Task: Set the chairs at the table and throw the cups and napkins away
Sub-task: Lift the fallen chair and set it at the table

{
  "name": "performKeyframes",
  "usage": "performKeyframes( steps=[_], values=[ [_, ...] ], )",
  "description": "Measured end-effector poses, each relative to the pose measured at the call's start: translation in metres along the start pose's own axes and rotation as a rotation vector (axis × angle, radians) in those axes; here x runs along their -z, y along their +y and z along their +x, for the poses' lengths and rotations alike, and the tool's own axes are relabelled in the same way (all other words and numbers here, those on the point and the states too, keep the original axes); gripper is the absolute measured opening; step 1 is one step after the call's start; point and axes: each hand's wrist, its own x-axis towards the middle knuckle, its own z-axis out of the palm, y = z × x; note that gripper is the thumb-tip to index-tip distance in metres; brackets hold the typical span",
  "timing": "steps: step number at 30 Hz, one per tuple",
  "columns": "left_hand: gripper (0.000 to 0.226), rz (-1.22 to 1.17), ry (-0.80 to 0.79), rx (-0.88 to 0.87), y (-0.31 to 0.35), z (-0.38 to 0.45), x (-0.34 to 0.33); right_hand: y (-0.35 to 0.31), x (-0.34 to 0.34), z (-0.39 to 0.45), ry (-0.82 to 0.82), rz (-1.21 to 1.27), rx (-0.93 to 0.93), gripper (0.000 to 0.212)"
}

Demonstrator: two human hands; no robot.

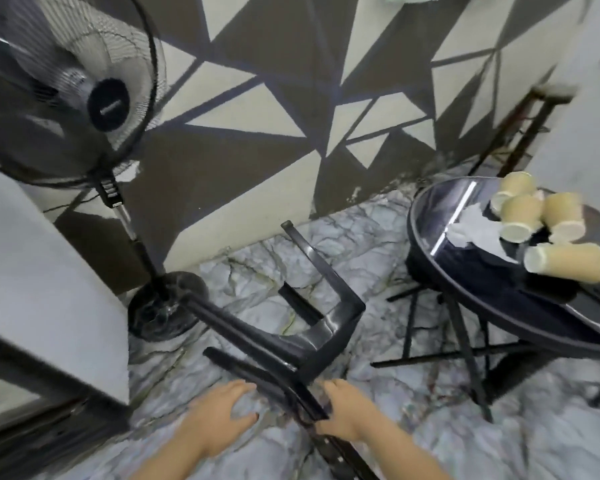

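Note:
A black plastic chair (291,334) lies tipped over on the marble floor, its legs pointing up and left toward the wall. My right hand (343,410) grips the chair's near edge. My left hand (222,414) is spread open beside the same edge, touching or nearly touching it; blur hides which. A round black glass-topped table (430,216) stands at the right. On it lie several tan paper cups (565,261) on their sides and a crumpled white napkin (471,226).
A black pedestal fan (84,98) stands at the left, its round base (167,306) close to the chair's legs. A grey cabinet (49,289) fills the near left. A painted wall runs behind, and a dark stool (534,126) stands at the far right.

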Motion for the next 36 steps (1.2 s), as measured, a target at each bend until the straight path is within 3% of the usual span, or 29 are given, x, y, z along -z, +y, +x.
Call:
performKeyframes(
  steps=[9,20,30,36],
  values=[
    [0.056,0.133,-0.175,-0.246,0.054,0.097,-0.001,0.069,-0.007,-0.033,0.155,0.270,-0.290,0.086],
    [0.053,0.216,-0.481,-0.501,0.088,0.173,-0.022,0.080,-0.059,-0.040,0.220,0.523,-0.559,0.084],
    [0.055,0.235,-0.624,-0.462,0.040,0.213,-0.129,0.121,-0.167,0.029,0.155,0.731,-0.597,0.083],
    [0.057,0.296,-0.583,-0.546,0.025,0.248,-0.202,0.167,-0.227,0.066,0.336,0.702,-0.619,0.078]
  ],
)
